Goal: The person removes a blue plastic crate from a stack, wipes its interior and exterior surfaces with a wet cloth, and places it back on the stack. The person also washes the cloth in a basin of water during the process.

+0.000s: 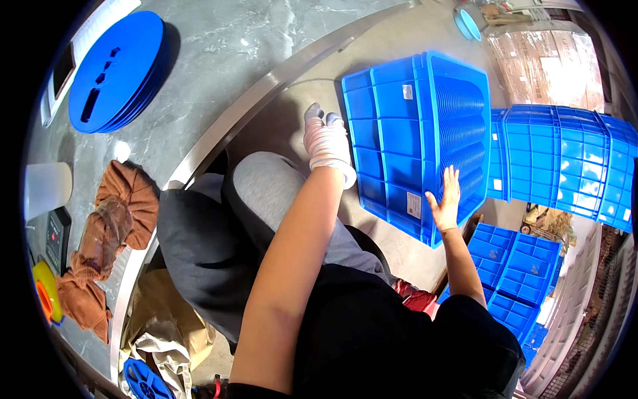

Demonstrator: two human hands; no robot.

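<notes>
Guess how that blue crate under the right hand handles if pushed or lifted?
The blue crate looks like ribbed hard plastic, so probably stiff. It holds a row of blue discs, so likely heavy. The right hand rests on its rim; it may slide on the floor.

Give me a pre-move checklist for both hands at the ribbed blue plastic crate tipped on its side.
1. Right hand on the ribbed blue plastic crate: ok, bare palm flat on the rim at its open end, fingers spread.
2. Left hand on the crate: cannot tell; it is in a white knit glove near the crate's ribbed side, and contact is unclear.
3. Firm grip: not ok, neither hand is closed around an edge.
4. Crate contents: ok, it holds a nested stack of blue pieces.
5. Room on the right: not ok, a second blue crate lies close beside it.
</notes>
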